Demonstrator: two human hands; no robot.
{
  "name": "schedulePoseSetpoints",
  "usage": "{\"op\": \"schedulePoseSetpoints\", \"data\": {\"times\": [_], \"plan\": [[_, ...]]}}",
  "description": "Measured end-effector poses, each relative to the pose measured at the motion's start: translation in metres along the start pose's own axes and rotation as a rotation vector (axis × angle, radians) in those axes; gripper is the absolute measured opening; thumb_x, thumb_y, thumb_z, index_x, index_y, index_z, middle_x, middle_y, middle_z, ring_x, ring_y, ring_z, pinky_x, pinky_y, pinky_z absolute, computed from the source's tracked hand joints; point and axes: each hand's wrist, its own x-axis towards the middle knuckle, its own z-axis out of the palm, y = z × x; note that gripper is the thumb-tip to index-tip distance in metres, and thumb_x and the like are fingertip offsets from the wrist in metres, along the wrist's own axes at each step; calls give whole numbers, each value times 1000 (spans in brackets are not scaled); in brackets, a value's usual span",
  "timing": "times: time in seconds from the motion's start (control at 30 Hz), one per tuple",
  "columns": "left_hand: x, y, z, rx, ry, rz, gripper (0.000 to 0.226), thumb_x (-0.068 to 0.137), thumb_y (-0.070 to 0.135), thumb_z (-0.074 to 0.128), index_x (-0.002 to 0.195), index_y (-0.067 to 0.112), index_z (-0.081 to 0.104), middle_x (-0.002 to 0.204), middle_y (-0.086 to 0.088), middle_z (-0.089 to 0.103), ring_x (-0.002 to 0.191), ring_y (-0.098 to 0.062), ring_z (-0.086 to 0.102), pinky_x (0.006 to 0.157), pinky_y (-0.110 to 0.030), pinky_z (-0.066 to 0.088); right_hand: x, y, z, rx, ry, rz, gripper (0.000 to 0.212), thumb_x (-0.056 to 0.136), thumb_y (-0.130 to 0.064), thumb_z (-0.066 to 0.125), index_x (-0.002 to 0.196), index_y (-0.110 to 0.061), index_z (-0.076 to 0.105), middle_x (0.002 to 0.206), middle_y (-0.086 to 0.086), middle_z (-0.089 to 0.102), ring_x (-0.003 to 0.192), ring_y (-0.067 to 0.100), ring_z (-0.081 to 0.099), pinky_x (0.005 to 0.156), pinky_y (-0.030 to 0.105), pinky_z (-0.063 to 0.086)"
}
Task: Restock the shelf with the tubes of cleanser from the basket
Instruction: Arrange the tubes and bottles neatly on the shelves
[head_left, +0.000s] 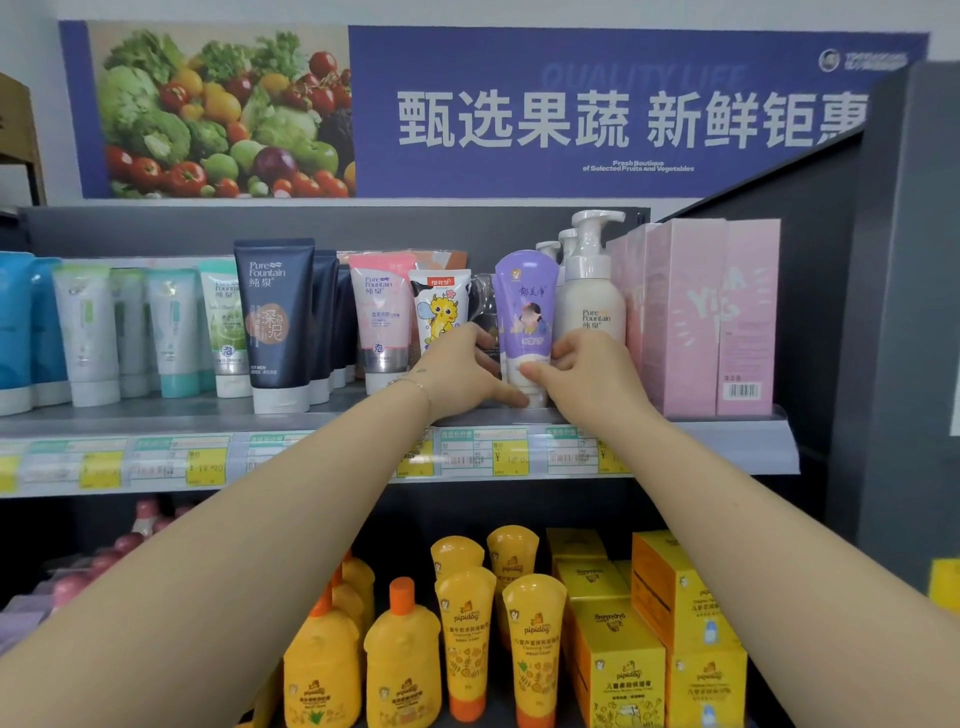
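Together, two hands (460, 371) (589, 371) on one tube (525, 306)

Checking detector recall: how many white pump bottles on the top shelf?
3. One white plastic pump bottle stands at the front, right of the purple plastic tube; two more show only their pump heads, behind it. More may be hidden.

I see the grey shelf (156, 415) carrying the purple tube (524, 306), upright on its cap, where my left hand (457, 369) and right hand (587, 364) grip it. Just right of the grip stand a white pump bottle (592, 301) and pink boxes (701, 317). Just left stand a cartoon tube (441, 306), a pink tube (379, 322), then a navy tube (278, 322); pale green tubes (88, 332) stand farther left.
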Motion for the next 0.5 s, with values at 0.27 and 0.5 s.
{"op": "schedulePoseSetpoints", "data": {"times": [0.27,0.5], "plan": [[4,-1,-1,3,-60,-39,81,63,23,89,131,13,46,114,-2,65,104,-19,63,94,-41,52,0,1,0,-15,1,-18,16,89,-34,67,84,-22,58,85,6,70,82,21,66,77,36,54],[7,-2,-2,-49,-144,-26,63,73,9,81,128,11,49,116,-7,63,109,-24,61,96,-43,51,-2,-2,0,-69,8,-20,17,88,-35,65,77,-25,56,76,0,67,78,17,64,72,32,52]]}}
